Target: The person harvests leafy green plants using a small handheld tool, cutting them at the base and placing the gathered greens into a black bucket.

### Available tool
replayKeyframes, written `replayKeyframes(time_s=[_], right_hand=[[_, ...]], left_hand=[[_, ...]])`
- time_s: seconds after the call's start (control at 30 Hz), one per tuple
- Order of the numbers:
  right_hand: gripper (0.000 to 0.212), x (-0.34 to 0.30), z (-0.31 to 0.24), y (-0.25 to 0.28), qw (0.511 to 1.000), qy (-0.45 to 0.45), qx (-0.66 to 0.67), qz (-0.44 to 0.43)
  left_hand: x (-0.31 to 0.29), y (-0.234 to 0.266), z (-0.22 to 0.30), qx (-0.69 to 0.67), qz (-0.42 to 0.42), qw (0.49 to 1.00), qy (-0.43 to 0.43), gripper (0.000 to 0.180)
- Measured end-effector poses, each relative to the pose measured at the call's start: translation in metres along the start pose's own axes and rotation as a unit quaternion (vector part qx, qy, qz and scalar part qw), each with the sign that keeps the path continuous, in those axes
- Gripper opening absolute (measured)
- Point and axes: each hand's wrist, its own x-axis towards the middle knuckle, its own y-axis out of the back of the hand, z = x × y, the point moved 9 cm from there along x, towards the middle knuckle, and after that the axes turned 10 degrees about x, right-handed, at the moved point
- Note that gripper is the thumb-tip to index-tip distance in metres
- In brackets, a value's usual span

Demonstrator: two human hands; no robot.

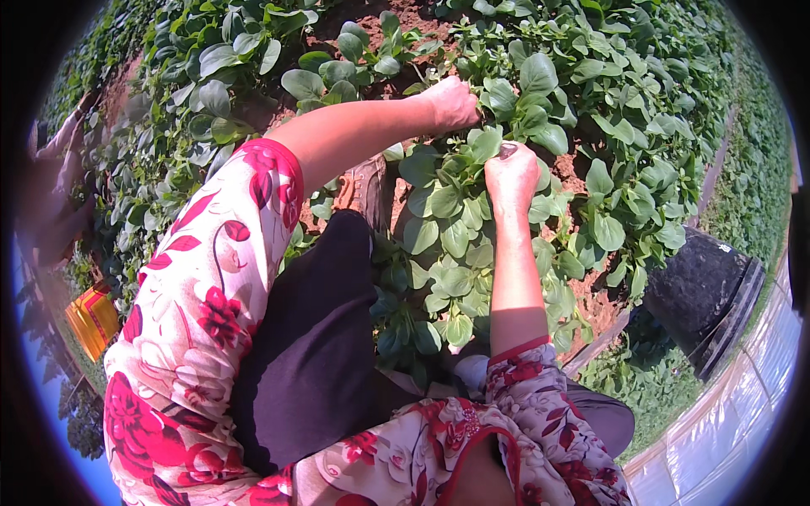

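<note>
My left hand (pixel 453 105) is closed in a fist among leafy green plants (pixel 533 105) with rounded leaves, to the left of a broad-leaved one. Whatever its fingers grip is hidden. Just nearer and to the right, my right hand (pixel 512 179) is also closed, thumb side up, over the leaves of another leafy plant (pixel 447 198). A small dark spot shows at the top of that fist, too small to name. The two hands are close together but apart. Foliage covers the stems and the soil right around both hands.
Dense rows of greens surround me, with reddish soil (pixel 422 24) between some plants. A black bucket (pixel 696 287) leans at the right, beside white plastic sheeting (pixel 726 438). A brown shoe (pixel 364 192) is by my dark-trousered knee. A yellow and red bag (pixel 91 319) lies far left.
</note>
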Motion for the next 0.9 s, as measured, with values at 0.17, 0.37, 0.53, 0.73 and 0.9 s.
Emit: replayKeyframes(time_s=[0.17, 0.37, 0.53, 0.73, 0.9], right_hand=[[0.023, -0.017, -0.016, 0.001, 0.983, 0.143, -0.115, -0.025], [0.018, -0.03, -0.027, 0.039, 0.992, 0.049, -0.12, 0.0], [0.017, -0.023, -0.013, 0.052, 0.992, 0.028, -0.123, 0.014], [0.017, -0.024, -0.03, 0.051, 0.989, 0.026, -0.147, -0.017], [0.022, -0.023, -0.044, 0.046, 0.978, 0.082, -0.186, -0.052]], left_hand=[[-0.003, 0.004, 0.003, -0.004, 0.06, 0.998, 0.004, 0.014], [-0.015, 0.003, 0.001, -0.032, 0.135, 0.99, 0.035, 0.018], [-0.005, 0.002, 0.0, -0.044, 0.086, 0.995, 0.028, 0.02], [-0.011, 0.006, -0.004, -0.052, 0.097, 0.993, 0.049, 0.019], [-0.007, 0.008, -0.003, -0.061, 0.053, 0.996, 0.043, 0.024]])
